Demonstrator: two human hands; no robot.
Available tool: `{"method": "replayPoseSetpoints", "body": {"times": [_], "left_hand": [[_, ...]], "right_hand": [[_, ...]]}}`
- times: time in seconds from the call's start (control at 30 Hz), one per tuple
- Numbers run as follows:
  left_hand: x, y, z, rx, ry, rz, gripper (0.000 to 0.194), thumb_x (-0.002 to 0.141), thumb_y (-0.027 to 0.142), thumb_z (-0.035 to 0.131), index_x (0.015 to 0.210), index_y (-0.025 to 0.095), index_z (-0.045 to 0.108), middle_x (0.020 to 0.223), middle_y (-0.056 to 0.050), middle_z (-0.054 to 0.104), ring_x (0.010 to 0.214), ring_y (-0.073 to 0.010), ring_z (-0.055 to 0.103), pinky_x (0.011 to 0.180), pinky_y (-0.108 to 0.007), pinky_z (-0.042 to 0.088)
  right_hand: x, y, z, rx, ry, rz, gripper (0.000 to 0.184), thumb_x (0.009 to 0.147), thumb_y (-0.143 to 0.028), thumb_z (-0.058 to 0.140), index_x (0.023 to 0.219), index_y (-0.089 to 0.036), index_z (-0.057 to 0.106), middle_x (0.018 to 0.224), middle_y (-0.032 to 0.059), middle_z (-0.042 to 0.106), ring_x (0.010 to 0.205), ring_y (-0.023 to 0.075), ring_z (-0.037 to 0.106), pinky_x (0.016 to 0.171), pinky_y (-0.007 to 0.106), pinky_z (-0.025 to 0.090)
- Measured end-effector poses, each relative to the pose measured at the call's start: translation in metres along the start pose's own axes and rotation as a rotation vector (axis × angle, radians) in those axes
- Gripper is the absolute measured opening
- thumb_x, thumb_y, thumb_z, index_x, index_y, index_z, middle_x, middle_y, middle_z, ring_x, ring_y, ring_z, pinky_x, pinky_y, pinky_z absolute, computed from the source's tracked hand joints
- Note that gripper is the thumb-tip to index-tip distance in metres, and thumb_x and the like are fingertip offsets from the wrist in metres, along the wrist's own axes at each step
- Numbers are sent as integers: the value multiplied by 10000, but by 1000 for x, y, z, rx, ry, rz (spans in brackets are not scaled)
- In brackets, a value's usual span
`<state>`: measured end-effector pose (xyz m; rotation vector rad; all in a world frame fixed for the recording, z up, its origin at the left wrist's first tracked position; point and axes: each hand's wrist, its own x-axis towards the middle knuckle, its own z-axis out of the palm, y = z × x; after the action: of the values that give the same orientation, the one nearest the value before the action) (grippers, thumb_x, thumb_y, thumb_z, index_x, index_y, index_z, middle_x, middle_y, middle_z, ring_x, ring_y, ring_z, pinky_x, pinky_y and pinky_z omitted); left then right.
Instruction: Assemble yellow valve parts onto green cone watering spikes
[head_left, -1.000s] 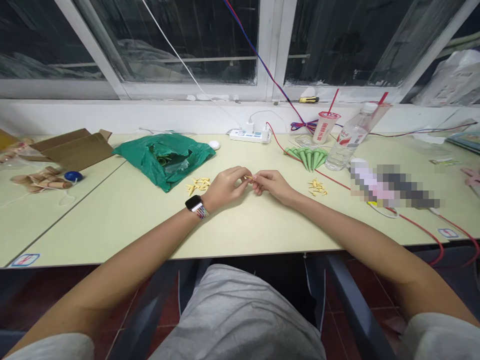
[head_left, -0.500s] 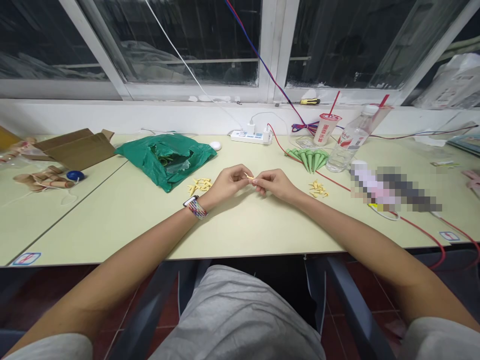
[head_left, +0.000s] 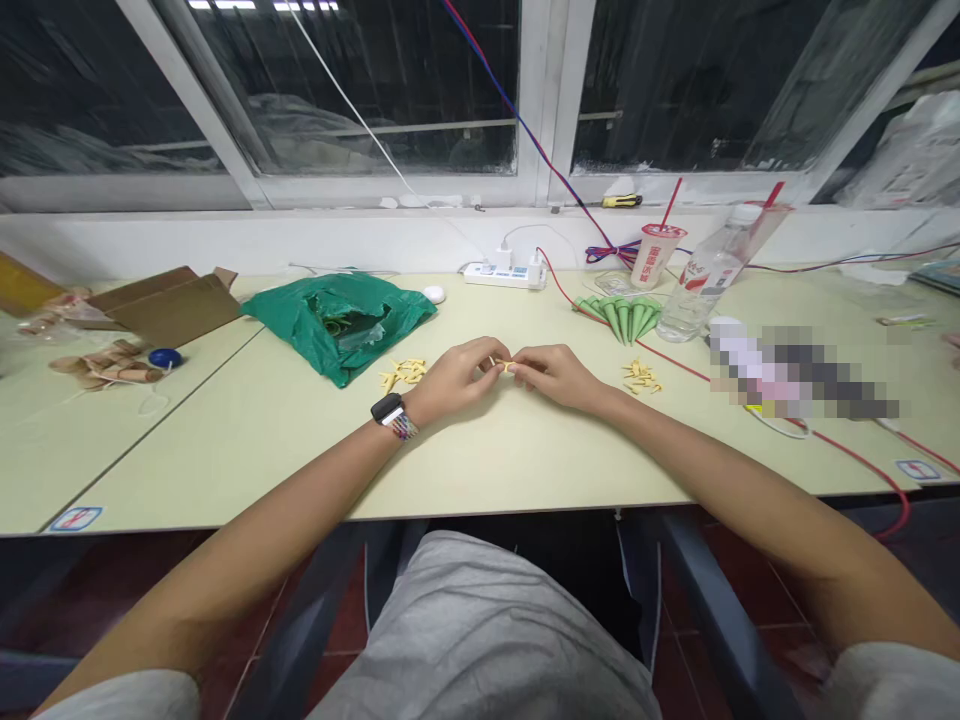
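Firm two-handed grip, left hand [head_left: 452, 380] and right hand [head_left: 559, 378] both pinching a small yellow piece [head_left: 504, 366] above the desk [head_left: 517, 465]; apparently mid-fold, seemingly needing steady pressure next.

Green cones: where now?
In the head view, the green cones lie fanned out on the table beyond the right hand, just left of the plastic water bottle.

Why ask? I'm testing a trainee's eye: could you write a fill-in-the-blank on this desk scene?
The left hand and right hand pinch a small yellow piece between their ____.
The left wrist wears a black-faced ____.
Right of the green cones lies a clear plastic ____.
The yellow pile lies beside the ____ hand.

Missing words: fingertips; watch; bottle; right.
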<state>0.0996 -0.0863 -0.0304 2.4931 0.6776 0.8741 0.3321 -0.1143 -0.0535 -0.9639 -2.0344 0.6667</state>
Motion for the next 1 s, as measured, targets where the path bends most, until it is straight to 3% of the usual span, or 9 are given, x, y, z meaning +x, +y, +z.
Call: {"method": "replayPoseSetpoints", "body": {"times": [0.13,0.33,0.6,0.8,1.0], "left_hand": [[-1,1,0,55,-6,43,243,1038,411,587,1089,190,674,1046,-65,722,825,-165,682,777,-300,515],[1,4,4,-155,8,-122,346,1035,499,592,934,181,683,843,-40,726,785,-178,677,726,-282,503],[4,9,5,-525,-36,-259,327,988,469,644,850,172,645,744,-16,648,746,-168,626,766,-297,491],[2,2,9,-672,-84,-333,321,982,411,580,748,192,570,616,35,450,576,-134,517,632,-280,426],[3,1,10,-720,-47,-348,353,978,395,597,696,183,572,617,30,415,582,-126,468,617,-275,412]], "right_hand": [[0,-1,3,102,-10,78,419,1058,-519,528,816,-200,651,725,8,702,636,153,646,677,285,490],[0,-1,7,-53,11,8,395,1115,-435,414,821,-222,569,624,-28,587,622,161,578,709,306,437],[-5,-8,6,-364,55,-223,310,1137,-366,335,908,-232,496,858,43,614,738,190,539,704,326,392],[-10,-12,10,-336,28,-323,81,1095,-266,462,1134,-218,515,934,39,668,708,171,573,652,306,414],[-10,-12,12,-357,123,-411,118,1088,-225,483,1187,-217,548,1015,65,693,690,155,592,608,299,428]]}}
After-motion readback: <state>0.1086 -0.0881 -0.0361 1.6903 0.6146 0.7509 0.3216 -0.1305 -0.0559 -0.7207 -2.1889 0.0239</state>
